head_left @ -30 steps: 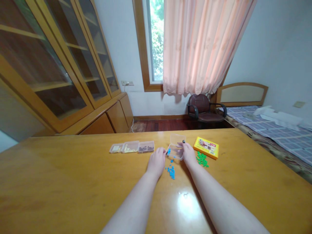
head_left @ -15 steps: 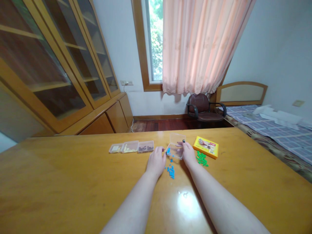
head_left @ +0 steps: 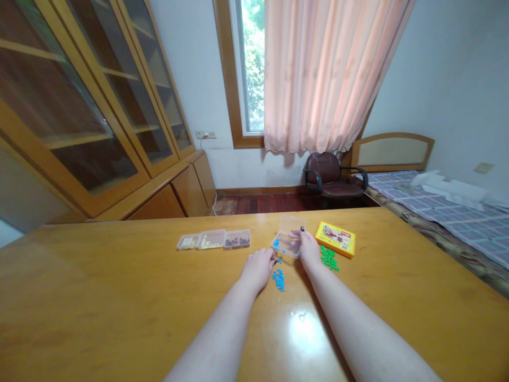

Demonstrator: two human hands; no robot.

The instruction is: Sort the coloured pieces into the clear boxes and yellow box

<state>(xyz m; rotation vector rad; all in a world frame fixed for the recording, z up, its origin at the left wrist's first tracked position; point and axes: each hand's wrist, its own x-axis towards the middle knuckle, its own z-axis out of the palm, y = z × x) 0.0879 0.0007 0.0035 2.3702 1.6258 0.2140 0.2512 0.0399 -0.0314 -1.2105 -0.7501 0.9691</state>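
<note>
My right hand [head_left: 308,248] grips the right side of a clear plastic box [head_left: 293,253] with its lid [head_left: 293,223] raised at the back. A few small blue plastic pieces [head_left: 277,243] lie inside it, toward the left. Just in front of the box, my left hand [head_left: 260,267] rests low over the table, fingers curled and tips together beside some loose blue pieces [head_left: 279,260]. Whether a piece is between those fingertips is too small to see. Closer to me lies a loose pile of blue pieces [head_left: 279,280].
A yellow box [head_left: 336,240] lies right of my right hand, with a pile of green pieces [head_left: 328,258] before it. Left of my hands, three clear cases stand in a row, one with dark pieces [head_left: 237,240]. The wooden table [head_left: 119,297] ends beyond them; a chair [head_left: 330,178] stands behind.
My left hand has moved from the box's left edge down toward me, to the loose blue pieces. The right hand stays on the box, which now sits slightly flatter.
</note>
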